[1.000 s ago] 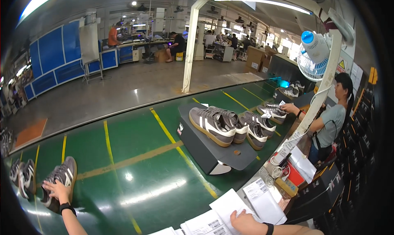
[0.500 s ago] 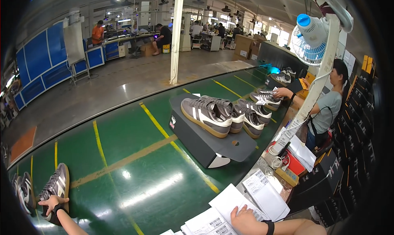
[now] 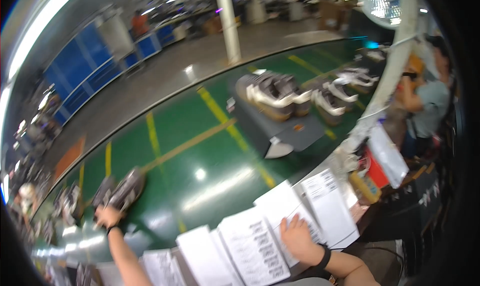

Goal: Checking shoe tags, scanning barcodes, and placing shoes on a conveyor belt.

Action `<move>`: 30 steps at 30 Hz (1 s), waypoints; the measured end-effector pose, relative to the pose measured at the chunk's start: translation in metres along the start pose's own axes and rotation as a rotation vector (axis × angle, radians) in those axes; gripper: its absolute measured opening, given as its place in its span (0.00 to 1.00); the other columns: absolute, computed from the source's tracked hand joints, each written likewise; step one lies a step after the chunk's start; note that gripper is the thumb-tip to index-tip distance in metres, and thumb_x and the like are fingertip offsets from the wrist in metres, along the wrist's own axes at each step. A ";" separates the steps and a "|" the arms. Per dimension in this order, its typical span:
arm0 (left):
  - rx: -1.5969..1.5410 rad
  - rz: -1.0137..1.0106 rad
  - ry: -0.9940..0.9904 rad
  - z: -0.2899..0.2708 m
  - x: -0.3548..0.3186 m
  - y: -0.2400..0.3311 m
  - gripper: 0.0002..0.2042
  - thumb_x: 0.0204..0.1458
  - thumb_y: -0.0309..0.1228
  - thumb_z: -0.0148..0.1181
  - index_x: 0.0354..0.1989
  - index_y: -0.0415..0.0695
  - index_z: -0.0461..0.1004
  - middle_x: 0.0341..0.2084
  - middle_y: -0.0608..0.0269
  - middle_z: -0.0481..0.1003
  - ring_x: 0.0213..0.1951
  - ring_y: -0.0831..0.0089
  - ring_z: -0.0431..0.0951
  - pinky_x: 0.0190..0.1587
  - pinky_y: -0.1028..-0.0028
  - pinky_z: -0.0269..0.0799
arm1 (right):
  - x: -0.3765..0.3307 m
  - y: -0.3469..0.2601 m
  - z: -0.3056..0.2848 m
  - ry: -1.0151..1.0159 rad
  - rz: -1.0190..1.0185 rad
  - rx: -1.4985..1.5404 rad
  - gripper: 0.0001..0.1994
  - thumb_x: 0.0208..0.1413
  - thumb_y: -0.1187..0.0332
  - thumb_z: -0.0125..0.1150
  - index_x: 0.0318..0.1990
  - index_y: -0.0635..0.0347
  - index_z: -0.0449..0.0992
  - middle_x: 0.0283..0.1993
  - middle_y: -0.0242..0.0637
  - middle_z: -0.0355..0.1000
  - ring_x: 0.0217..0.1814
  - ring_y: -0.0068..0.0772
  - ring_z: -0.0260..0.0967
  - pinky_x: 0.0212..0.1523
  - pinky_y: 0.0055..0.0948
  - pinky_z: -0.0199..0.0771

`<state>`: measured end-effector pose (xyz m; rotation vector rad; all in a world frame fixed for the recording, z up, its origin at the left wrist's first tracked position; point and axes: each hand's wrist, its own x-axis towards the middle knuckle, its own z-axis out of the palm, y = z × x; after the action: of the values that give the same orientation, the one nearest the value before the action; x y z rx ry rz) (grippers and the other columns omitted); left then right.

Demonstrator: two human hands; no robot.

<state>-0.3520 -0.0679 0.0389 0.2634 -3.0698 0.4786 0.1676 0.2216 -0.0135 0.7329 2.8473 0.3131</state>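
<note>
Left hand (image 3: 107, 216) at dark shoes (image 3: 130, 187) on green belt (image 3: 212, 153), unboxed; blurred, can't tell if gripping. Right hand (image 3: 300, 240) lies loosely spread on white papers (image 3: 275, 202). Another pair (image 3: 269, 95) sits atop black box (image 3: 249, 128), not inside.

Can make out no words; see only blurred dark print (image 3: 265, 248) on the white papers (image 3: 232, 253), a small pale label (image 3: 230, 104) on the dark shoebox (image 3: 250, 128), whitish marks (image 3: 430, 195) on the black boxes (image 3: 417, 206).
</note>
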 end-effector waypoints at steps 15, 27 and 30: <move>-0.805 0.200 -0.159 0.002 -0.064 0.012 0.32 0.25 0.45 0.81 0.34 0.30 0.81 0.35 0.50 0.82 0.37 0.62 0.83 0.42 0.70 0.76 | -0.015 0.036 0.023 0.081 -0.137 0.241 0.36 0.37 0.67 0.73 0.58 0.69 0.69 0.56 0.75 0.65 0.44 0.52 0.74 0.42 0.39 0.75; -0.756 0.919 -0.564 -0.072 -0.197 0.171 0.32 0.44 0.49 0.71 0.52 0.40 0.74 0.45 0.42 0.72 0.48 0.51 0.76 0.45 0.59 0.75 | -0.013 0.044 0.012 0.100 -0.045 0.429 0.36 0.31 0.70 0.74 0.56 0.68 0.71 0.54 0.70 0.69 0.42 0.50 0.75 0.41 0.39 0.76; -0.370 1.177 -0.184 -0.069 -0.216 0.151 0.45 0.40 0.42 0.73 0.68 0.48 0.55 0.52 0.39 0.69 0.46 0.42 0.76 0.48 0.60 0.75 | -0.015 0.045 0.011 0.095 -0.039 0.475 0.36 0.31 0.69 0.74 0.56 0.67 0.71 0.55 0.68 0.68 0.44 0.51 0.74 0.41 0.39 0.76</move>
<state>-0.1646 0.1295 0.0484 -1.6059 -3.0298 -0.1619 0.2038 0.2543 -0.0109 0.7528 3.0523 -0.3586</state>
